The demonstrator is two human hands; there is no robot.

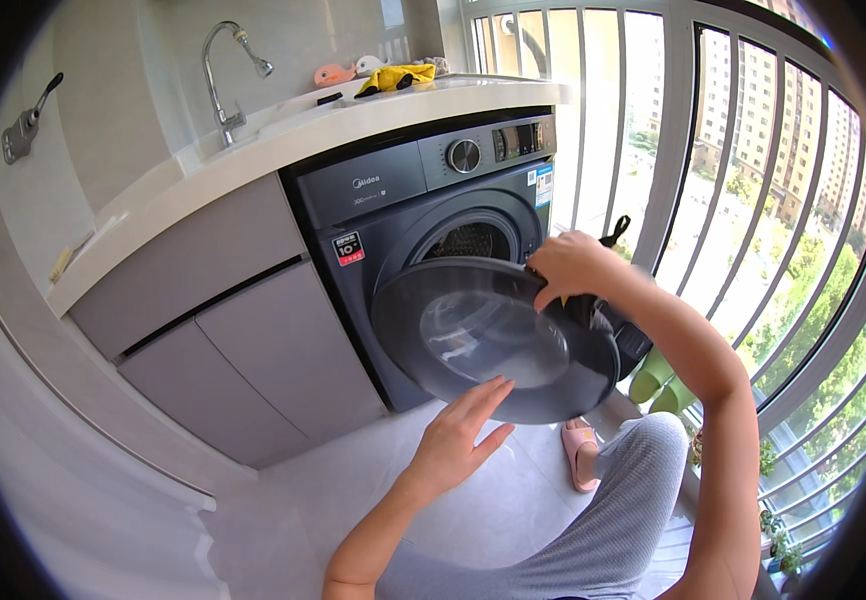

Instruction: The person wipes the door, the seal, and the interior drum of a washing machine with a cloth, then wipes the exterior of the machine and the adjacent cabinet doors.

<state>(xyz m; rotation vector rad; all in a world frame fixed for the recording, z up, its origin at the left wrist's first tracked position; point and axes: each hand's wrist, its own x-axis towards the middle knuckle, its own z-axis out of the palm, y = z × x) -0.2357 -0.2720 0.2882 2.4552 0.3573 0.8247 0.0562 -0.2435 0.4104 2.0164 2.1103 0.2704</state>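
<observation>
A dark grey Midea front-loading washing machine is built in under the counter. Its round door with a clear glass bowl is swung out towards me, baring part of the drum opening. My right hand grips the door's upper right rim, thumb on the near face and fingers over the edge. Just in front of the door's lower left part is my left hand, fingers apart and holding nothing; whether the fingertips touch the door I cannot tell.
Above the machine runs a white counter with a tap and a yellow cloth. Grey cabinets stand left of it. Barred windows rise on the right, with green slippers below. My foot wears a pink slipper.
</observation>
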